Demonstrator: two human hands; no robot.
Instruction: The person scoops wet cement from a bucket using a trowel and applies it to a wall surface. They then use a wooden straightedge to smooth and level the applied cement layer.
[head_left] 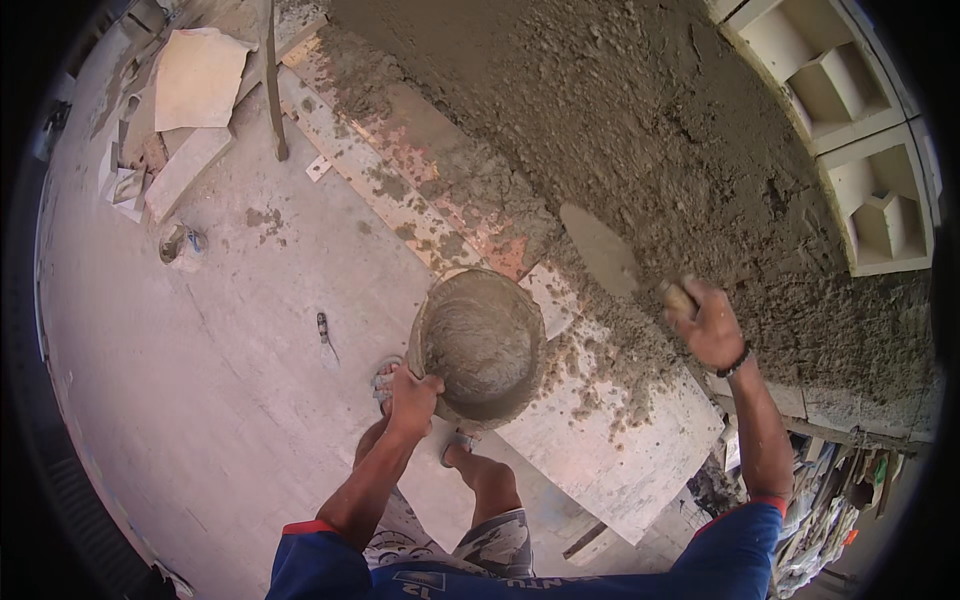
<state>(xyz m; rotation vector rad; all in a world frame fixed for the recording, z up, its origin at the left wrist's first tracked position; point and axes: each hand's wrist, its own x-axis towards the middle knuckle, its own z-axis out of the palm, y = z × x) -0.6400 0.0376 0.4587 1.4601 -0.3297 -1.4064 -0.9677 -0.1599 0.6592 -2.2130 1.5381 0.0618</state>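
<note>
My left hand [412,400] grips the near left rim of a round, mortar-crusted bucket [420,335] holding wet grey mortar. At the right, my right hand [705,325] is closed on the wooden handle of a trowel [600,245], its mortar-covered blade pointing up and left against a rough, wet mortar-coated surface [700,140]. Below that surface lie boards [620,440] spattered with dropped mortar.
Pale decorative blocks [840,80] border the mortar at upper right. Broken slabs [195,75] and an upright stick [272,110] stand upper left. A small container [180,243] and a small tool [325,330] are on the concrete floor. Scrap materials [850,480] pile at lower right.
</note>
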